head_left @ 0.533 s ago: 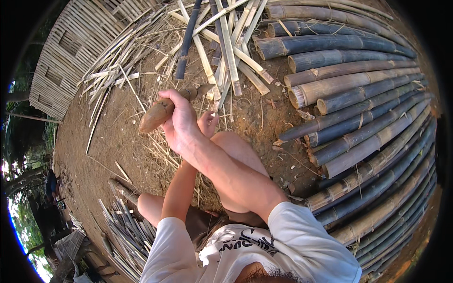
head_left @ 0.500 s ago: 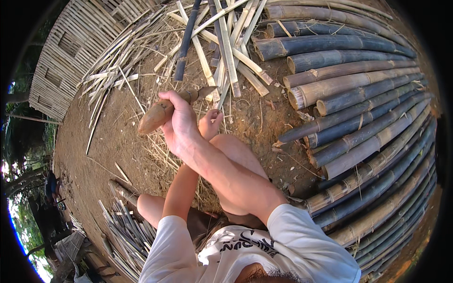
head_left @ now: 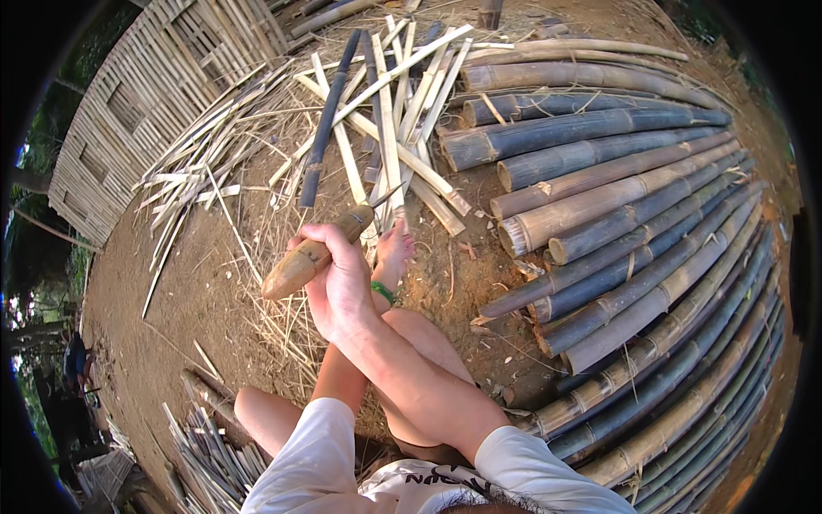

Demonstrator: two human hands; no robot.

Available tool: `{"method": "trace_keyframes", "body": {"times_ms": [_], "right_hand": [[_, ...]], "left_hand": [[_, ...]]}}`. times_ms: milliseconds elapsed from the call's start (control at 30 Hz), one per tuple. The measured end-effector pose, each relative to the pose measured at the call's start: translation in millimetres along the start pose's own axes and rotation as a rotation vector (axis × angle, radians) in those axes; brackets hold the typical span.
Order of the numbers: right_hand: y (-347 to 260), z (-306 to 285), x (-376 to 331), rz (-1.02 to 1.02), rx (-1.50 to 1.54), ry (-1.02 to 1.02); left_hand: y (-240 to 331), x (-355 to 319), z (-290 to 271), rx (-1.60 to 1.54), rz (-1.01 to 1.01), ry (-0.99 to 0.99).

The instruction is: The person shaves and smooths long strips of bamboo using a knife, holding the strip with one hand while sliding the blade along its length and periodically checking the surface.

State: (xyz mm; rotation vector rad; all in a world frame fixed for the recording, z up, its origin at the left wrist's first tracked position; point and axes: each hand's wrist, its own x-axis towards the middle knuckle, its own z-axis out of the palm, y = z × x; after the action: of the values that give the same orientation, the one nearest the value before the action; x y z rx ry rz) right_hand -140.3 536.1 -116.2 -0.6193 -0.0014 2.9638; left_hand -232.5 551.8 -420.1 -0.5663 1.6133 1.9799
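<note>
Above bare ground, wooden mallet (head_left: pixel 315 253) points lower-left, gripped.

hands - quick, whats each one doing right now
Right hand: closed around a tapered wooden club.
Left hand: hidden behind the right hand; only its forearm shows, so its state cannot be told.

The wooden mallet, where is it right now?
In the head view the wooden mallet sits left of centre, gripped in the right hand above the bare knee, just below the pile of split bamboo strips.
</note>
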Motion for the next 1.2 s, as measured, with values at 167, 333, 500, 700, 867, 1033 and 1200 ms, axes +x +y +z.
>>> {"method": "trace_keyframes", "body": {"times_ms": [167,333,500,700,867,1033,1200], "right_hand": [[-7,2,-5,-0.057,-0.013,0.034],[-14,-2,-7,-0.064,-0.062,0.000],[8,-8,-12,0.070,-0.051,-0.018],[16,-15,-9,0.126,-0.093,-0.031],[25,-6,-16,0.220,-0.159,-0.050],[42,-12,-11,0.172,-0.199,-0.001],[56,-19,-11,0.265,-0.206,-0.051]], "left_hand": [[39,-31,-6,-0.106,0.129,0.120],[69,-60,-31,-0.188,0.235,0.135],[87,-84,-82,-0.246,0.332,0.177],[87,-103,-137,-0.273,0.399,0.203],[65,-127,-223,-0.165,0.429,0.248],[43,-189,-270,0.105,0.301,0.347],[49,-242,-284,0.142,0.362,0.370]]}}
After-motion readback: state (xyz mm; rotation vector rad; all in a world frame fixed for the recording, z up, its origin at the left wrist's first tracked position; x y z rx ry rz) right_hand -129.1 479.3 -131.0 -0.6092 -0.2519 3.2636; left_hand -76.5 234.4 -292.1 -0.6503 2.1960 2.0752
